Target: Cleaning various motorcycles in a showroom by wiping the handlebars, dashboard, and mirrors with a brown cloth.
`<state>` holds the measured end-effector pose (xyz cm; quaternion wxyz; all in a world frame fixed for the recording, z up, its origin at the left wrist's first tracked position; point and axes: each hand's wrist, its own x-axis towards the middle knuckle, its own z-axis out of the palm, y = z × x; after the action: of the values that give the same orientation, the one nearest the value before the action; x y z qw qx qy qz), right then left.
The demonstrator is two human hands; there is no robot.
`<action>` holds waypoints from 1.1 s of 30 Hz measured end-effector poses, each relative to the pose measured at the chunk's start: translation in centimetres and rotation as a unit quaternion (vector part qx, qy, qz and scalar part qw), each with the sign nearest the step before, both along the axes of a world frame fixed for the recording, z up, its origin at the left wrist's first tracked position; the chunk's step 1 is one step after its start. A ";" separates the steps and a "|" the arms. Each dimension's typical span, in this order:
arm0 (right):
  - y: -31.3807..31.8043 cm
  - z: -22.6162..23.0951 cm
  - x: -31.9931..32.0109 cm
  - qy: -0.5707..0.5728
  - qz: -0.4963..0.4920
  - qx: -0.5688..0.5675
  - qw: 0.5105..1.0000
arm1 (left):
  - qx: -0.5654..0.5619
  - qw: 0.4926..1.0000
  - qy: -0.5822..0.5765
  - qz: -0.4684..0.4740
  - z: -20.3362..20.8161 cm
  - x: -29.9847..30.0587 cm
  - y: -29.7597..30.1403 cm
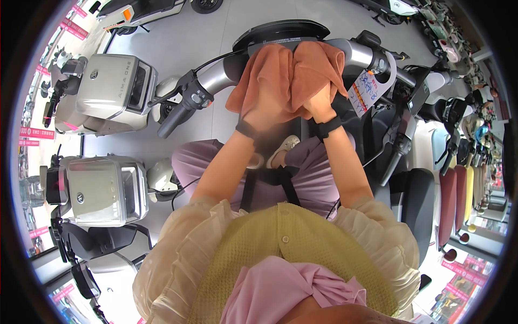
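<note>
An orange-brown cloth (318,59) lies bunched over the middle of a scooter's handlebar, in front of the dark dashboard (280,33). My left hand (270,105) is slightly blurred, its fingers mostly covered by the left part of the cloth. My right hand (321,102) grips the right part, with some of its fingers hidden in the folds. Both hands are close together. Black bands circle both wrists. To the left of the cloth is the scooter's left handgrip (177,119) with its switches; a white paper tag (364,92) with writing hangs on the right side.
Two parked scooters with pale silver top boxes, one farther (100,81) and one nearer (97,189), stand at my left. More scooters line the right, beside a black seat (418,202). Another scooter (140,13) is parked at the far left on the grey tiled floor (229,27).
</note>
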<state>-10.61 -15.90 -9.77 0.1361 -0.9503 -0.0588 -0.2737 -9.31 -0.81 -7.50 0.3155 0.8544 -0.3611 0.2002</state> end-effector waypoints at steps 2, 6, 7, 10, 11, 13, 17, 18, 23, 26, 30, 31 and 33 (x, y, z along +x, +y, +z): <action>0.8 4.1 1.6 0.024 -0.009 -0.158 0.987 | -0.001 0.999 -0.037 0.013 -2.4 3.6 -0.5; -2.3 2.8 6.5 -0.121 0.030 -0.141 0.982 | 0.017 0.998 -0.044 0.045 1.9 5.1 -1.9; -4.0 0.6 8.7 -0.172 0.047 -0.085 0.980 | 0.089 0.992 -0.016 0.082 3.0 5.2 -2.3; -3.3 0.2 10.2 -0.158 0.058 -0.058 0.984 | 0.097 0.989 -0.055 0.098 2.5 7.6 -1.6; -3.7 0.5 9.8 -0.091 0.029 -0.095 0.991 | 0.126 0.985 0.062 0.102 4.0 6.8 -2.0; -6.9 0.1 11.5 0.085 0.078 -0.140 0.983 | 0.087 0.989 0.065 0.097 4.4 6.1 -2.2; -3.6 0.3 9.4 -0.096 0.049 -0.107 0.988 | 0.097 0.989 -0.048 0.104 5.2 3.6 -0.9; -2.7 0.7 8.4 -0.197 0.035 -0.097 0.975 | 0.096 0.989 -0.049 0.105 5.6 2.8 -0.8; -1.8 1.8 5.2 -0.022 -0.009 -0.163 0.986 | 0.019 0.998 -0.004 0.062 3.7 0.5 -1.0; -1.8 -0.6 2.0 -0.104 0.093 0.081 0.987 | -0.015 0.999 0.010 0.039 -2.8 1.1 -1.8; 0.6 -4.0 -1.5 -0.103 0.085 0.177 0.975 | -0.116 0.973 0.199 0.018 -12.3 -0.3 -0.2; 1.3 -4.8 -2.3 -0.101 0.078 0.189 0.974 | -0.181 0.949 0.257 0.016 -14.1 -0.2 0.1; 1.2 -6.8 -3.8 -0.104 0.042 0.206 0.972 | -0.067 0.980 0.184 0.040 -12.1 -2.1 -0.4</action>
<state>-14.42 -14.68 -16.53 0.3335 -0.8650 -0.0546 -0.3709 -11.42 -1.24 -19.60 0.4252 0.8672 -0.2480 0.0758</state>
